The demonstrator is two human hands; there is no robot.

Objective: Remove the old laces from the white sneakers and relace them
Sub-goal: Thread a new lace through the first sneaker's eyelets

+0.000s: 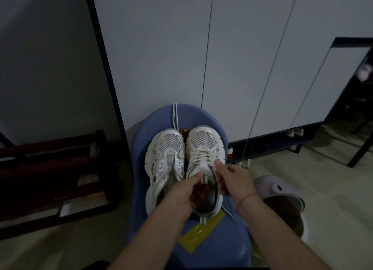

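Observation:
Two white sneakers stand side by side on a blue stool (139, 140), toes pointing away from me. The left sneaker (166, 160) has no lace in its eyelets. The right sneaker (202, 148) is laced. A loose white lace (174, 116) lies on the stool beyond the left sneaker's toe. My left hand (186, 193) pinches the right sneaker's tongue or lace at the collar. On the right side of that collar, my right hand (232, 181) grips the lace near the top eyelets. Another lace end (229, 214) trails by the heel.
Yellow tape (198, 232) is stuck on the stool's near part. A dark wooden rack (50, 181) stands to the left. White cabinet doors (201, 57) rise behind the stool. A lilac clog (280, 191) and a white bucket (302, 227) sit at the right.

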